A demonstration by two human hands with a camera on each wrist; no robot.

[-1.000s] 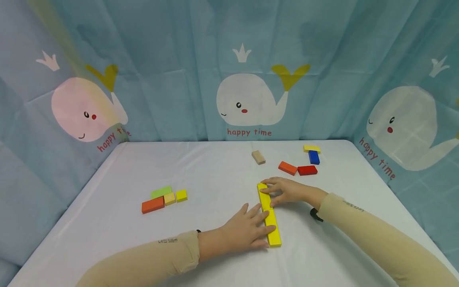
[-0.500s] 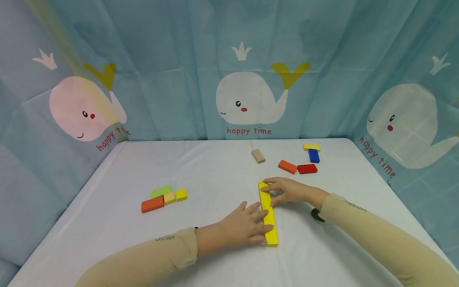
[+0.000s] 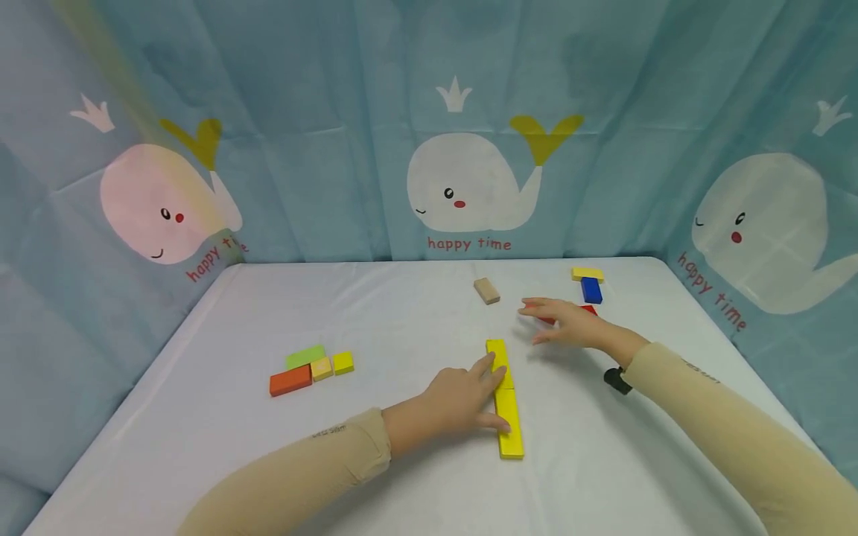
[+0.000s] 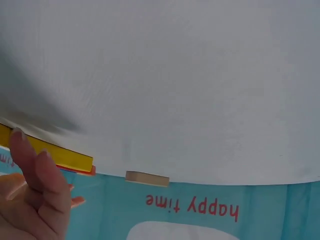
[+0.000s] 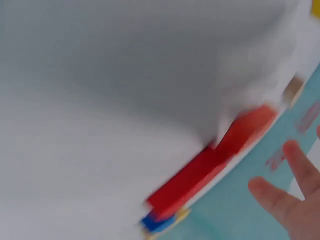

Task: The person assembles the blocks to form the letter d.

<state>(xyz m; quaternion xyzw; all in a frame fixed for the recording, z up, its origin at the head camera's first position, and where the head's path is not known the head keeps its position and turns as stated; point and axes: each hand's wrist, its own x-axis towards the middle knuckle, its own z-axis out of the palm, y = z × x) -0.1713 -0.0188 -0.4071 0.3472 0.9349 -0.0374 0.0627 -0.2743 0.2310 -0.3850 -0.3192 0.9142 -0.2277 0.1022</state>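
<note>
Two long yellow blocks lie end to end on the white table, a far one (image 3: 497, 346) and a near one (image 3: 511, 445). My left hand (image 3: 459, 398) reaches over them from the left, its fingertips at the far block and its thumb over the near one. Its fingers are extended. To the right and farther back, my right hand (image 3: 570, 325) is spread over an orange block (image 5: 249, 129) and a red block (image 5: 185, 185), partly covering both in the head view. Nothing is between its fingers.
Back right are a blue block (image 3: 591, 290) and a pale yellow one (image 3: 587, 275); a wooden block (image 3: 487, 291) lies back centre. At left sit a red-orange block (image 3: 291, 380), a green one (image 3: 305, 356) and two small yellowish ones. A whale-print curtain (image 3: 322, 193) surrounds the table.
My right hand has left the far yellow block and moved back and right to the orange and red blocks. My left hand has shifted forward toward the far yellow block.
</note>
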